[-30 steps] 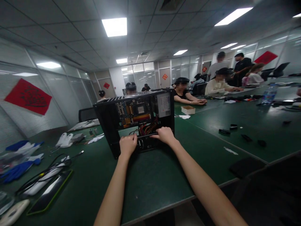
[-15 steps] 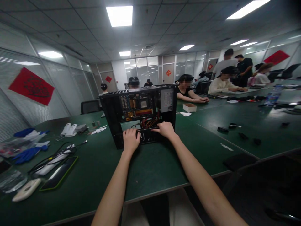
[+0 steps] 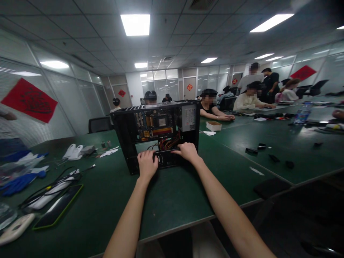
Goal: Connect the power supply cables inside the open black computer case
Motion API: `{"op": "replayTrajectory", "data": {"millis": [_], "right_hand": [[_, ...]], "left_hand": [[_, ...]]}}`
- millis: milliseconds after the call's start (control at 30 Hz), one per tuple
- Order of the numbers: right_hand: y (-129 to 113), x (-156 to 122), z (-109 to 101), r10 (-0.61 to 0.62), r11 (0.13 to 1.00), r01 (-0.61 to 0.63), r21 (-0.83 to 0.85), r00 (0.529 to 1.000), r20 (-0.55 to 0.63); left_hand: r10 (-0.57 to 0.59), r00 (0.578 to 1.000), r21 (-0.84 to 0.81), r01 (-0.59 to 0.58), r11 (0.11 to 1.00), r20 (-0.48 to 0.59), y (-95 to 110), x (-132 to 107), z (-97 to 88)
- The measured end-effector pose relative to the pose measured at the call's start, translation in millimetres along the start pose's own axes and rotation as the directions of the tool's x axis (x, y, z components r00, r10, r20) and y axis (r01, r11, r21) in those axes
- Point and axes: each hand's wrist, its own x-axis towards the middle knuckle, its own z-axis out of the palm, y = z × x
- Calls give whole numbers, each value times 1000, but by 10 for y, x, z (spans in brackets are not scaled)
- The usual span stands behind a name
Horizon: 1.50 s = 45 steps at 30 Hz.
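Observation:
An open black computer case [image 3: 124,139] stands on the green table in front of me. Inside it show a motherboard [image 3: 162,122], a power supply [image 3: 189,118] at the upper right and bundled cables [image 3: 170,143] below. My left hand [image 3: 147,165] has its fingers curled over the black lower section of the case. On the same section, further right, my right hand [image 3: 188,153] is bent over the edge with the thumb pointing left. Both hands are closed on the case, and some fingertips are hidden behind it.
At left lie a dark phone-like slab with a green edge [image 3: 59,207], a white power strip [image 3: 53,193] with black cable, a beige device [image 3: 16,228] and blue gloves [image 3: 21,182]. A small box [image 3: 214,125] and black pieces [image 3: 274,158] are at right. Several people sit beyond.
My view has tilted up and turned slightly right, so the room sits lower and further left in it. Both hands keep their places on the case. A person's arm appears at far left.

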Motion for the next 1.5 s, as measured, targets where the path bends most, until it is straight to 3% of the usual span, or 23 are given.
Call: {"op": "replayTrajectory", "data": {"millis": [567, 933, 1500], "right_hand": [[-75, 62, 25, 126, 992, -126, -10, 992, 3], [-56, 33, 44, 110, 994, -110, -5, 994, -13], [-54, 21, 0, 26, 999, -27, -39, 1000, -9]], "left_hand": [[-26, 1000, -2, 26, 1000, 14, -94, 133, 12], [-55, 998, -4, 55, 998, 2, -29, 85, -10], [33, 997, -21, -35, 999, -62, -65, 28, -37]]}}
